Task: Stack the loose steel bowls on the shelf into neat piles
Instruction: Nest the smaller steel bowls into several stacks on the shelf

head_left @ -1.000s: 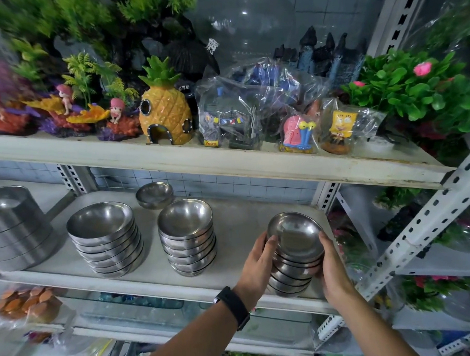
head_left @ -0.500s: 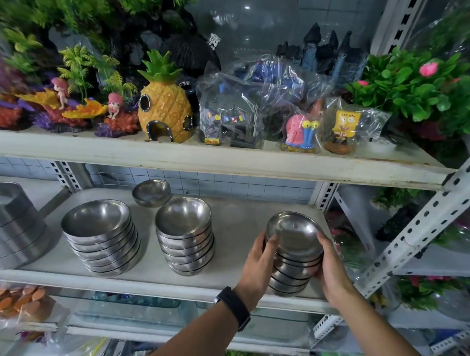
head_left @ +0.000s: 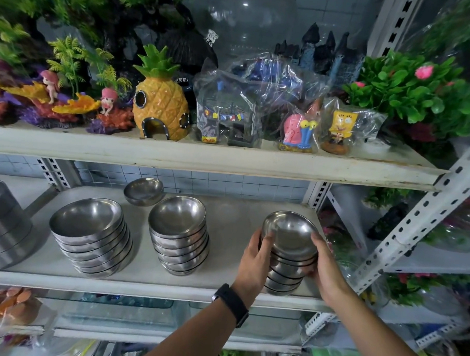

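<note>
Though askew, bowl stack point(head_left: 290, 242) between hands point(head_left: 254, 262) point(head_left: 328, 268)

Silver-grey steel bowls point(head_left: 289, 234) on a white shelf point(head_left: 143, 284); upper middle, a yellow pineapple house point(head_left: 161, 104) with crosshatch pattern and green crown; black wristband point(head_left: 231, 304), lower centre.

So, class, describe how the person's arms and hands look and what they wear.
Both forearms are bare, with no sleeves in view. The left hand and right hand wear no gloves. A black band, like a watch or tracker, circles the left wrist.
</note>
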`<state>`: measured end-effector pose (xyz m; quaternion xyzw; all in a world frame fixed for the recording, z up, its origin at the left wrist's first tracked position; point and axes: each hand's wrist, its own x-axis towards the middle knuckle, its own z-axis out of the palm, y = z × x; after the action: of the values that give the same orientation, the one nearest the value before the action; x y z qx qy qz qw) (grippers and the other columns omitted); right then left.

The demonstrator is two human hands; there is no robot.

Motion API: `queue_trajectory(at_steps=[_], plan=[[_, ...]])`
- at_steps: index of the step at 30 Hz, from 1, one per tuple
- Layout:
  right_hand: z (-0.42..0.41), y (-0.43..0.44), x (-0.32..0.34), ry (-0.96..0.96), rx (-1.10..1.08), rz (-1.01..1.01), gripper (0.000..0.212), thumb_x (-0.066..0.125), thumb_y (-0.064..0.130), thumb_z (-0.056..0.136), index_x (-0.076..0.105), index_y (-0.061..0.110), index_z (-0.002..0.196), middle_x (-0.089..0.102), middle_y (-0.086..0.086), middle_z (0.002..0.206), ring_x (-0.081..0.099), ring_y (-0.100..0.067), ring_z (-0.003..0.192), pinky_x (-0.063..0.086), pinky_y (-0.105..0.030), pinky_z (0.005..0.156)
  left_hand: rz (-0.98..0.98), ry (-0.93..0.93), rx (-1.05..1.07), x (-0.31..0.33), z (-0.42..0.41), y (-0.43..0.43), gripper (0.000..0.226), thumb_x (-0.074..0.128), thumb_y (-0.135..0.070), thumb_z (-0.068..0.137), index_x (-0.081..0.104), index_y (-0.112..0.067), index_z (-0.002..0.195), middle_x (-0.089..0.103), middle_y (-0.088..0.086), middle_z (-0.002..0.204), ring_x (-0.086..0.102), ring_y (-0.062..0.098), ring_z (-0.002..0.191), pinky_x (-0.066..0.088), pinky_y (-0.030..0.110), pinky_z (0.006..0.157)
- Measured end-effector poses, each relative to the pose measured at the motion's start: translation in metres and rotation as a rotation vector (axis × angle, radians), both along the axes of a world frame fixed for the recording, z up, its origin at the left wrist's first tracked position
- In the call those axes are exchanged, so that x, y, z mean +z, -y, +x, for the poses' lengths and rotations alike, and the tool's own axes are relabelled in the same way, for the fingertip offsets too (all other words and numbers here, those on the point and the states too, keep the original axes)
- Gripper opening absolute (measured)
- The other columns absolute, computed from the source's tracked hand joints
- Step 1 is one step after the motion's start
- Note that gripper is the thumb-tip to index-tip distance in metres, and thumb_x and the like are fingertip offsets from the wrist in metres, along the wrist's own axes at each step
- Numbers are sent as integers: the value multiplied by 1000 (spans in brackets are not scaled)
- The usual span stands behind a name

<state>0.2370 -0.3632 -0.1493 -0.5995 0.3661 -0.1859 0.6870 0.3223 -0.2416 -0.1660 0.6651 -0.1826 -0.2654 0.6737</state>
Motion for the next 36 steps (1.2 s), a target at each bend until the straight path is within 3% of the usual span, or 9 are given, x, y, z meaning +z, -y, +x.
queue_trajectory(at_steps=[3, 7, 9, 12, 17, 23, 27, 31, 36], plan=[[-4, 8, 2, -76, 56, -89, 34, 42, 53, 103, 59, 33, 125, 59, -3, 140, 56, -20, 126, 41, -48, 112, -3, 5, -7, -2, 3, -1, 52, 44, -79, 84, 62, -44, 119, 64, -9, 88, 60, 11, 88, 49, 30, 84], [-10, 25, 29, -255, 183, -462, 58, 31, 58, 104, 39, 27, 153, 33, 11, 158, 34, -11, 142, 20, -34, 118, -6, -6, -29, -2, 5, -2, 41, 47, -67, 95, 60, -43, 125, 70, -15, 113, 64, 4, 107, 49, 27, 95], [-4, 38, 46, -286, 243, -673, 53, 32, 59, 103, 51, 30, 143, 45, 12, 152, 43, -6, 132, 28, -30, 111, 1, -10, -30, -1, 5, -3, 41, 46, -65, 96, 60, -42, 127, 69, -15, 118, 62, 2, 111, 49, 25, 94], [21, 57, 67, -281, 333, -989, 39, 46, 53, 99, 66, 24, 114, 67, 9, 113, 62, -9, 104, 50, -33, 94, -2, -13, -19, -1, 5, -2, 40, 46, -63, 98, 60, -43, 129, 68, -15, 120, 61, 0, 112, 47, 21, 92], [83, 39, 93, -343, 529, -1387, 36, 41, 53, 92, 56, 20, 89, 61, 4, 87, 57, -20, 84, 49, -37, 75, -1, -4, 10, -5, 5, 2, 49, 49, -68, 90, 61, -39, 127, 70, -13, 119, 63, 3, 113, 48, 31, 101], [147, 3, 88, -360, 730, -1570, 35, 47, 48, 98, 60, 15, 94, 66, -2, 92, 61, -26, 84, 50, -36, 72, 20, 3, -1, -4, 4, -1, 42, 49, -61, 94, 61, -36, 124, 71, -7, 117, 66, 9, 109, 52, 36, 100], [183, -17, 78, -383, 794, -1555, 36, 44, 50, 101, 59, 17, 98, 66, -2, 98, 62, -25, 89, 47, -35, 71, -1, -43, -6, -1, 7, -3, 38, 51, -48, 101, 61, -17, 120, 68, 3, 100, 64, 7, 79, 53, 17, 71], [210, -35, 70, -426, 876, -1557, 36, 40, 49, 104, 56, 17, 97, 61, -1, 103, 58, -23, 94, 40, -33, 72, 34, -100, 17, 1, 6, 1, 44, 50, -58, 95, 60, -22, 119, 65, 0, 98, 60, 3, 71, 52, 16, 65], [242, -54, 60, -428, 894, -1536, 31, 38, 45, 104, 52, 21, 92, 66, -6, 108, 60, -25, 94, 44, -35, 74, 128, -75, 37, -9, 2, 13, 68, 38, -90, 78, 57, -39, 120, 66, 8, 116, 65, 33, 106, 55, 46, 94]])
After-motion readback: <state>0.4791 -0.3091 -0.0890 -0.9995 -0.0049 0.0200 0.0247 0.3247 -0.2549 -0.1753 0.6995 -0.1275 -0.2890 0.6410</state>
